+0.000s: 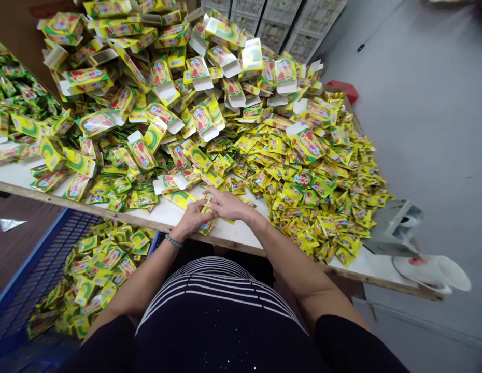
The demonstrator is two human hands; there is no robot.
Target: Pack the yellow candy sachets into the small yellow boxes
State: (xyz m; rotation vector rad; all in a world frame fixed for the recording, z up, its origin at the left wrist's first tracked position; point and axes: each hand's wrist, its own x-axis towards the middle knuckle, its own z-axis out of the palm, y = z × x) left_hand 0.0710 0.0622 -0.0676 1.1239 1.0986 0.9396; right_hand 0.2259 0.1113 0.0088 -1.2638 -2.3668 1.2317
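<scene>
My left hand [192, 218], a beaded bracelet at its wrist, is closed on small yellow candy packets [207, 227] at the table's front edge. My right hand [228, 203] meets it from the right, fingers bent over the same packets; its fingertips partly cover them. Just beyond my left hand lies a flat yellow-green carton [180, 199]. Open-ended small cartons [204, 122] are heaped behind both hands. To the right spreads a big pile of yellow packets [303, 202], and green packets [122, 189] lie to the left.
Below the table's left front, a blue crate [29, 280] holds filled-looking yellow cartons [103, 269]. A grey metal device [396, 228] and a white mug [435, 272] stand at the table's right end. White crates [272, 26] are stacked behind, and a red object [344, 89] sits by the wall.
</scene>
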